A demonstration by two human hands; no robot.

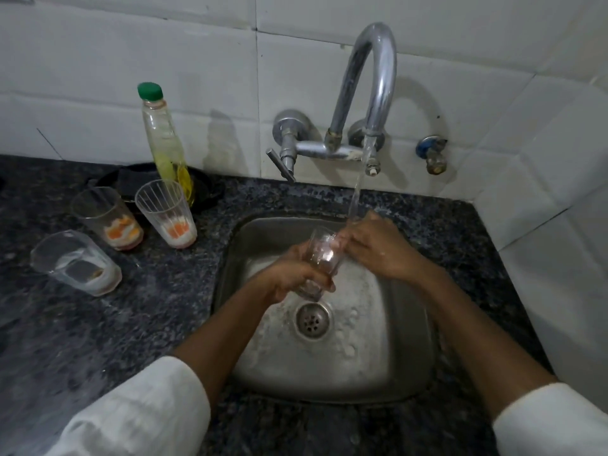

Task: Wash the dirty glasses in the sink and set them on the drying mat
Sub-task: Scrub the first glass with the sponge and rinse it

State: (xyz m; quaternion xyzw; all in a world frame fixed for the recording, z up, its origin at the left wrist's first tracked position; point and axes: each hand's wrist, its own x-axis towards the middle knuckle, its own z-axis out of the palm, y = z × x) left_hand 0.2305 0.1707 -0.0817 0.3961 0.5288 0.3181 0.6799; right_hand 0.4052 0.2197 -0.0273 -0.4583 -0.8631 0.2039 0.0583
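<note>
— Where is the glass that is being washed?

— It is over the steel sink (388, 366), above the drain (313, 319). The glass (320, 258) is tilted, with its mouth up toward the tap (368, 93), and a thin stream of water (356, 195) falls to the hands beside the rim.

— And the hands, how do they hold it?

— The left hand (289, 278) is wrapped around the lower part, fingers closed firmly on the glass. The right hand (378, 250) is at the mouth; its fingers are bent together at the rim, but if they go inside I cannot tell, the picture is blurred there. Both sleeves are white.

— What stands on the counter?

— On the dark granite counter (148, 307), left of the sink, three more glasses. Two upright ones have white and orange residue at the bottom – one at the back (107, 218), one nearer the sink (166, 213). The third glass (75, 263) stands closer to the front, with some water and a brownish rest. Behind them is a bottle with a green cap (164, 143), holding yellow liquid, on a dark cloth (138, 179).
</note>
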